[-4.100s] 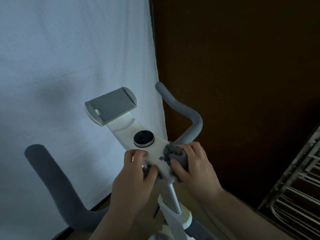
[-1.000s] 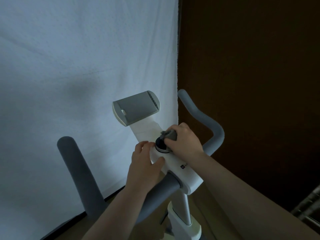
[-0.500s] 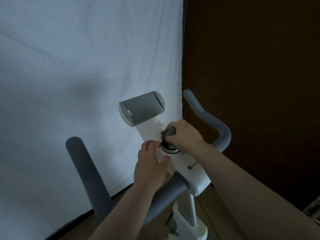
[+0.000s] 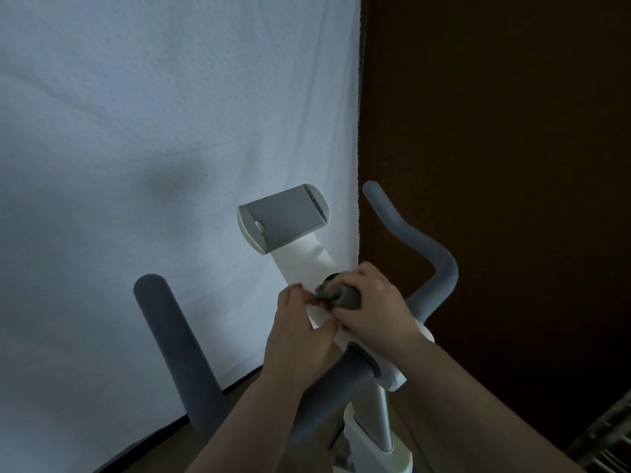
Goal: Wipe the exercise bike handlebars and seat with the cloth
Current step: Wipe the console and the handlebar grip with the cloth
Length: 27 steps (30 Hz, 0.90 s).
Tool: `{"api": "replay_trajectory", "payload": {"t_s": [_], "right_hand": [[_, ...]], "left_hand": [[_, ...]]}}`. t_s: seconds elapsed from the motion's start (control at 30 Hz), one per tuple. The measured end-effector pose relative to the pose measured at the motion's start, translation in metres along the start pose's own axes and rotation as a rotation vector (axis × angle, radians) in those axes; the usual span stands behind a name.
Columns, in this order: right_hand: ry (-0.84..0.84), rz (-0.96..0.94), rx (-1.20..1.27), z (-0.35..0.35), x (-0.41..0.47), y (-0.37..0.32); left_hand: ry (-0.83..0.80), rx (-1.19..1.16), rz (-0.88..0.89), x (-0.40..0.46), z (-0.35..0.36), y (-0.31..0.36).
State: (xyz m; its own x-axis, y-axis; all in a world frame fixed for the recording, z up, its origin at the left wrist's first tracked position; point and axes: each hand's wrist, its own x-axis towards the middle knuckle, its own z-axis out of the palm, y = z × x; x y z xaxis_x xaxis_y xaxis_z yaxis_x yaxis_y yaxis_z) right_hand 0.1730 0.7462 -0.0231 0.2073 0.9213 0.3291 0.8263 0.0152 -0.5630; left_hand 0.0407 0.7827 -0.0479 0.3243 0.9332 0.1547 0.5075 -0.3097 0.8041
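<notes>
The exercise bike's white console (image 4: 304, 264) carries a grey tablet holder (image 4: 283, 218) at its top. Grey foam handlebars curve out on both sides: the left handlebar (image 4: 170, 343) and the right handlebar (image 4: 420, 247). My right hand (image 4: 372, 302) grips a bunched grey cloth (image 4: 338, 295) on the console, just below the black dial (image 4: 331, 277), which is mostly hidden. My left hand (image 4: 300, 329) grips the console's left edge, its fingertips touching the cloth. The seat is out of view.
A white sheet (image 4: 153, 148) hangs behind the bike on the left. A dark brown wall (image 4: 495, 131) fills the right. The white stem (image 4: 379, 425) drops below the console. A metal rack (image 4: 611, 438) shows at the bottom right corner.
My right hand has drawn the cloth back off the dial toward me and to the left. My left hand has shifted up slightly to meet the cloth.
</notes>
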Motion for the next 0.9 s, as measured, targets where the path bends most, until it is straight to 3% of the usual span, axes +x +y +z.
{"api": "replay_trajectory", "payload": {"t_s": [0.17, 0.3, 0.4, 0.53, 0.7, 0.9], "right_hand": [[0.105, 0.122, 0.039, -0.015, -0.017, 0.027], [0.186, 0.091, -0.145, -0.007, -0.023, 0.012], [0.069, -0.02, -0.162, -0.001, -0.029, 0.002], [0.132, 0.125, -0.124, -0.012, -0.02, 0.014], [0.022, 0.126, -0.139, -0.016, -0.018, 0.012], [0.08, 0.221, -0.262, -0.017, 0.0, 0.014]], "left_hand": [[0.019, 0.034, 0.071, -0.003, 0.001, 0.0], [0.058, 0.046, 0.067, -0.001, 0.003, 0.003], [0.067, 0.037, 0.036, 0.001, 0.004, 0.005], [0.065, 0.031, 0.028, 0.0, 0.003, 0.007], [0.05, 0.036, 0.025, -0.001, 0.002, 0.008], [0.072, 0.067, 0.042, -0.001, 0.005, 0.007]]}}
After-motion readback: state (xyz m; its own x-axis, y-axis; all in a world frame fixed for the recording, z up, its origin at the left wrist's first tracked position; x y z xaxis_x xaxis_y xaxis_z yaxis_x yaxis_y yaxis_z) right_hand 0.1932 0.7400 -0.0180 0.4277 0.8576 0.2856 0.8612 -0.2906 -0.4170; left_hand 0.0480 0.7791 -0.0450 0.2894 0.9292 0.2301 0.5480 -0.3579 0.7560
